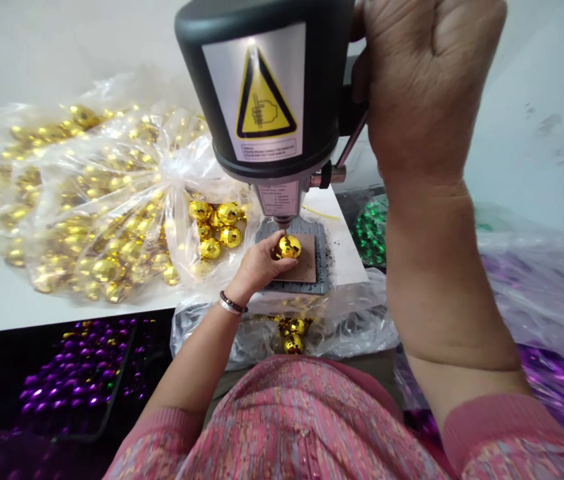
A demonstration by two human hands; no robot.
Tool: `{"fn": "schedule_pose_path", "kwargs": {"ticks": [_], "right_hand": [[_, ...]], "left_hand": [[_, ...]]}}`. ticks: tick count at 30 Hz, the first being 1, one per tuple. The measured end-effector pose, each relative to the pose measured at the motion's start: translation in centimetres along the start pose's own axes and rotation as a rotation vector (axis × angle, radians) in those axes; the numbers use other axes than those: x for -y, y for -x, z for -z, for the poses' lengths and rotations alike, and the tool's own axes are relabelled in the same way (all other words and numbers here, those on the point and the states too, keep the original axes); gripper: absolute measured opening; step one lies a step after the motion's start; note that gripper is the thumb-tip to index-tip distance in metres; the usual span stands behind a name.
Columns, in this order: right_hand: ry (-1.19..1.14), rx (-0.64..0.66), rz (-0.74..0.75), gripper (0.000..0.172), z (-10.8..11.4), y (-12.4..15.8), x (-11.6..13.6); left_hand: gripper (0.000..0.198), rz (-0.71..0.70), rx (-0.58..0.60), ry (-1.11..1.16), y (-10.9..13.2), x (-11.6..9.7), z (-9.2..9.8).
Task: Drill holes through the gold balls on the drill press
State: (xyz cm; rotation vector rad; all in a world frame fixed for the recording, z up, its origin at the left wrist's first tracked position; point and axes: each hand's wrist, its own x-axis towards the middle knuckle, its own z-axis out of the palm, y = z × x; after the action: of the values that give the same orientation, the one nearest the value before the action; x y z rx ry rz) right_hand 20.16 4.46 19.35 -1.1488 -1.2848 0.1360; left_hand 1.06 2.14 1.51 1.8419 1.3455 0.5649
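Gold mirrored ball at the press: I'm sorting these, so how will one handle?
The gold mirrored ball is round, so it would probably roll if let go on the flat grey pad. Its glossy facets look slippery for the fingers. It looks like a hollow ornament, so probably light and fragile.
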Motion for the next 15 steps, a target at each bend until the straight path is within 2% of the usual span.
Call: {"fn": "schedule_pose_path", "kwargs": {"ticks": [4, 6, 8, 9, 11, 12, 15], "right_hand": [[-0.002, -0.013, 0.144, 0.024, 0.6, 1.5, 0.6], [0.022, 0.001, 0.228, 0.029, 1.1, 3.2, 1.1], [0.055, 0.026, 0.241, 0.033, 1.8, 5.3, 1.6], [0.067, -0.004, 0.222, 0.03, 2.1, 6.5, 1.7], [0.115, -0.018, 0.202, 0.027, 2.7, 8.6, 1.3], [0.13, 0.051, 0.28, 0.027, 3.0, 9.6, 1.0], [0.197, 0.037, 0.33, 0.027, 3.3, 11.5, -0.3]], "left_hand": [[0.066, -0.031, -0.031, -0.011, 0.2, 0.3, -0.2], [0.063, -0.032, -0.029, -0.022, 0.2, 0.3, -0.2], [0.063, -0.034, -0.028, -0.027, 0.2, 0.3, -0.3], [0.064, -0.037, -0.029, -0.026, 0.2, 0.3, -0.3], [0.065, -0.046, -0.03, -0.013, 0.1, 0.5, -0.4], [0.066, -0.049, -0.029, -0.005, 0.1, 0.5, -0.4], [0.064, -0.043, -0.021, 0.005, 0.2, 0.5, -0.4]]}}
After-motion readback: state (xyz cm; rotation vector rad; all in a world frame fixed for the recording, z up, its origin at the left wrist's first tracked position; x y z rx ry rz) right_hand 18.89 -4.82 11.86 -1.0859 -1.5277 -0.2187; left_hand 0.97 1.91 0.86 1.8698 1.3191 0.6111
